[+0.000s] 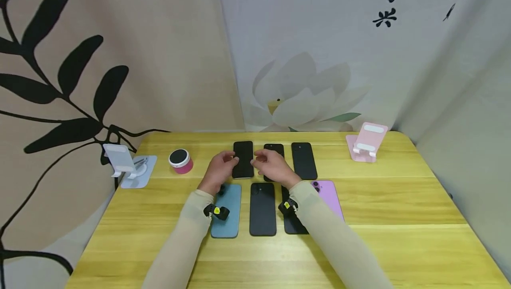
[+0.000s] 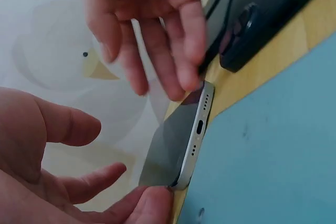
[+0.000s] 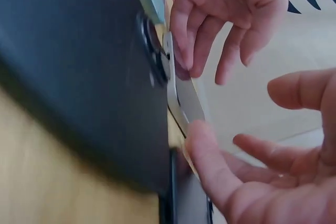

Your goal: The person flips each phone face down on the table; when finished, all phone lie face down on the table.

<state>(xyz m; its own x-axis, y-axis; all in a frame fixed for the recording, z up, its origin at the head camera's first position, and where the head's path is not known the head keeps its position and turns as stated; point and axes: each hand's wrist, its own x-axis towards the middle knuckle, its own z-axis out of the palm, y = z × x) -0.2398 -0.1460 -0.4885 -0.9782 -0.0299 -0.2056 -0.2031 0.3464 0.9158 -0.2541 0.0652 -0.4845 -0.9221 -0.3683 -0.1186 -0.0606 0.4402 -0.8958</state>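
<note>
A phone with a dark screen facing up and a silver edge (image 1: 244, 160) lies in the far row, between my two hands. My left hand (image 1: 221, 169) is at its left side, and in the left wrist view the fingertips (image 2: 155, 203) touch the corner of this phone (image 2: 181, 145). From the other side my right hand (image 1: 277, 167) reaches toward it; in the right wrist view a fingertip (image 3: 202, 132) is at or close to the edge. Fingers of both hands are loosely spread. Part of another black phone (image 1: 273, 148) is hidden under the right hand.
Nearer me lie a blue phone (image 1: 226, 218), a black phone (image 1: 262, 211), a partly covered dark phone (image 1: 293, 225) and a purple phone (image 1: 330, 195). A black phone (image 1: 304, 160) lies far right. Around stand a white stand (image 1: 119, 158), pink jar (image 1: 183, 167) and pink stand (image 1: 371, 138).
</note>
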